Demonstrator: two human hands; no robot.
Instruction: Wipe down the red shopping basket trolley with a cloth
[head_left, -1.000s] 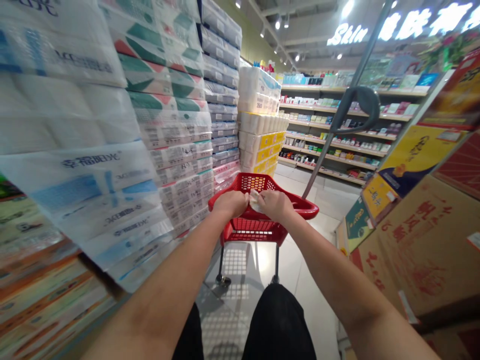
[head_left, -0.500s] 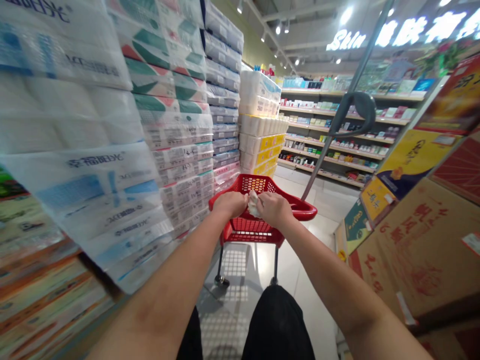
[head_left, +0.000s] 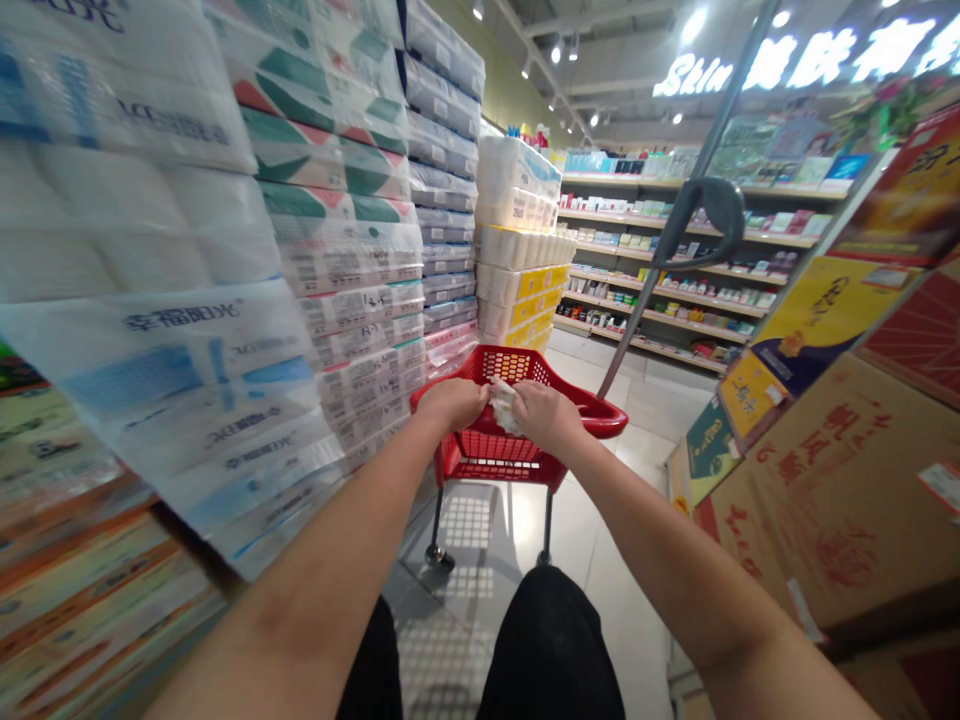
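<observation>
A red plastic shopping cart (head_left: pixel 502 467) on thin metal legs with wheels stands right in front of me. Over its near rim my left hand (head_left: pixel 453 404) is closed, its fingers curled inward; what lies inside them is hidden. My right hand (head_left: pixel 547 413) pinches a crumpled white tissue (head_left: pixel 505 410), which hangs between the two hands against the cart's near side. The tissue's left edge comes up to the fingertips of my left hand. Behind the hands, the perforated far wall of the basket shows.
Tall stacks of wrapped paper rolls (head_left: pixel 225 385) and tissue packs (head_left: pixel 360 300) line the left. Cardboard cartons (head_left: pixel 832 490) and yellow boxes (head_left: pixel 817 310) rise on the right. A grey pole with a looped handle (head_left: pixel 701 225) slants up by the cart. Stocked shelves (head_left: pixel 675 250) stand ahead, beyond pale floor.
The cart and both hands have shifted slightly left in view. The tissue looks a little more spread between the hands. The grip of my right hand stays the same.
</observation>
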